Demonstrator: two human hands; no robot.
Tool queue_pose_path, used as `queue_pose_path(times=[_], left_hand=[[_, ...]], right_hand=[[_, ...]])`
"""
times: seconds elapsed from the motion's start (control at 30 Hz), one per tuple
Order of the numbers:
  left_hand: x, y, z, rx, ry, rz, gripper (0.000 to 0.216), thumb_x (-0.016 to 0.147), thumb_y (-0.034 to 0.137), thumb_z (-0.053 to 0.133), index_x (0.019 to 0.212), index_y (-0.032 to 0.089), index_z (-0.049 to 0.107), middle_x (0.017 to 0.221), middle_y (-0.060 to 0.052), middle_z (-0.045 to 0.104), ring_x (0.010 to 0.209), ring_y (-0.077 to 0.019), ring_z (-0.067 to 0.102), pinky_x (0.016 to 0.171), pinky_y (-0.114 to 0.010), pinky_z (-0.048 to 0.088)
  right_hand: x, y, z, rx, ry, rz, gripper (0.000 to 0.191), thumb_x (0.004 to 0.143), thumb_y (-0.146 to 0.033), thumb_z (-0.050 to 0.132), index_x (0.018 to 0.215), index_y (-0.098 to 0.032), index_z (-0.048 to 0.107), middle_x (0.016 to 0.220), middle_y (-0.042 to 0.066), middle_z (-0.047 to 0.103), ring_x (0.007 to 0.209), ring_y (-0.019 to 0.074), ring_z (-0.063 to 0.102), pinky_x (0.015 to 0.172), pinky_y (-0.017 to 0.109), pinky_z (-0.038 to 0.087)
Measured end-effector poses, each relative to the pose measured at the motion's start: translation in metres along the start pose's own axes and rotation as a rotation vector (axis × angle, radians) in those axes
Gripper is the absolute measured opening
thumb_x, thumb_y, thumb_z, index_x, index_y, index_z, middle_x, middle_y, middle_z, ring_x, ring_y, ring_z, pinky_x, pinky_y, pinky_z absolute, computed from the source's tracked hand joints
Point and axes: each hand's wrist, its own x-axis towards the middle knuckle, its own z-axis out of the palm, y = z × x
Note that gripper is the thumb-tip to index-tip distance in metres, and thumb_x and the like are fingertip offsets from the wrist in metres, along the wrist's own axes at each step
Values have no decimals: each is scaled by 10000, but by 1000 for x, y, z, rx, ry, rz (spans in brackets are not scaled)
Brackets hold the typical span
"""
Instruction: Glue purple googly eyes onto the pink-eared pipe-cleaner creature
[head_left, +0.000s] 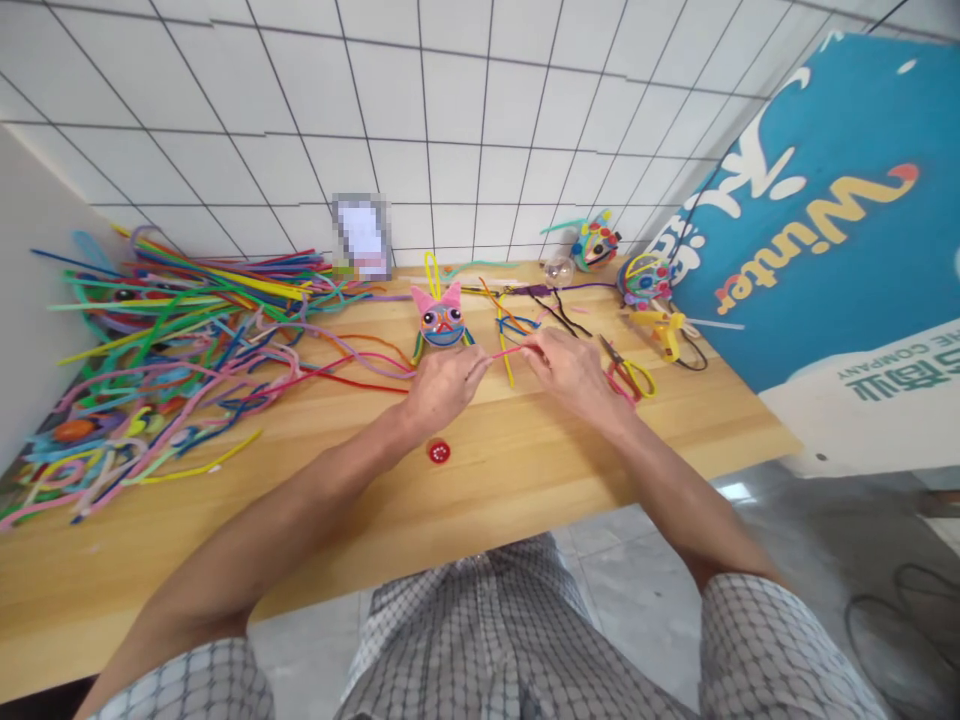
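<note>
A short pink-red pipe cleaner (pixel 505 353) stretches between my two hands above the table. My left hand (pixel 444 385) pinches one end, and my right hand (pixel 568 368) pinches the other. Just behind my left hand stands a small craft figure (pixel 442 325) with pink ears, googly eyes, a blue mouth and a yellow loop on top. A red button (pixel 439 452) lies on the wood nearer to me. Beyond my right hand are cut pipe cleaners (pixel 517 325) in blue, orange and yellow. Scissors (pixel 628 370) with yellow and red handles lie to its right.
A large tangled heap of colourful pipe cleaners (pixel 187 340) covers the table's left side. A yellow glue gun (pixel 664 330) sits at the right. Two decorated balls, one by the wall (pixel 598 243) and one nearer (pixel 645 280), stand at the back right. A phone (pixel 362 235) leans against the tiles.
</note>
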Motion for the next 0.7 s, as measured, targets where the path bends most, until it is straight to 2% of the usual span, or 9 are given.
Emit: queue_pose_path(times=[0.07, 0.2, 0.27, 0.4, 0.53, 0.7], left_hand=[[2, 4, 3, -42, 1, -34, 262, 1130, 266, 574, 947, 182, 741, 857, -63, 794, 781, -194, 759, 727, -286, 533], [1, 6, 3, -51, -17, -21, 309, 1149, 303, 540, 929, 188, 724, 843, -60, 772, 771, -186, 732, 705, -276, 509], [-2, 5, 1, -20, -43, 10, 347, 1166, 324, 502, 929, 188, 716, 848, -66, 768, 775, -187, 728, 700, -276, 504], [-12, 1, -3, 29, -83, 12, 346, 1171, 307, 479, 942, 183, 708, 869, -77, 775, 795, -194, 738, 718, -280, 514], [-17, -1, -1, -3, -129, -27, 307, 1148, 285, 533, 915, 184, 706, 835, -67, 768, 785, -197, 738, 718, -282, 513], [-13, 2, 3, -124, -105, -45, 240, 1129, 283, 572, 967, 196, 727, 802, -31, 756, 735, -178, 717, 711, -277, 500]], right_hand=[[1, -4, 5, 0, -31, -19, 256, 1129, -384, 601, 1178, -179, 747, 1045, 121, 836, 931, 258, 770, 767, 339, 484], [1, -8, 12, -12, -77, -102, 452, 1193, -404, 432, 953, -201, 757, 849, 83, 805, 790, 217, 736, 689, 333, 418], [-1, -5, 12, -7, -78, -121, 495, 1201, -403, 402, 922, -202, 759, 820, 76, 797, 771, 208, 728, 688, 332, 410], [-12, 12, 7, 16, -92, -69, 466, 1193, -421, 427, 979, -212, 784, 868, 70, 814, 787, 207, 731, 690, 329, 408], [-21, 23, 7, 38, -152, -4, 461, 1177, -440, 459, 938, -214, 783, 833, 70, 800, 751, 221, 718, 677, 332, 404], [-14, 11, 11, 179, -159, -40, 296, 1144, -392, 552, 1140, -206, 782, 1065, 98, 843, 924, 239, 764, 796, 332, 498]])
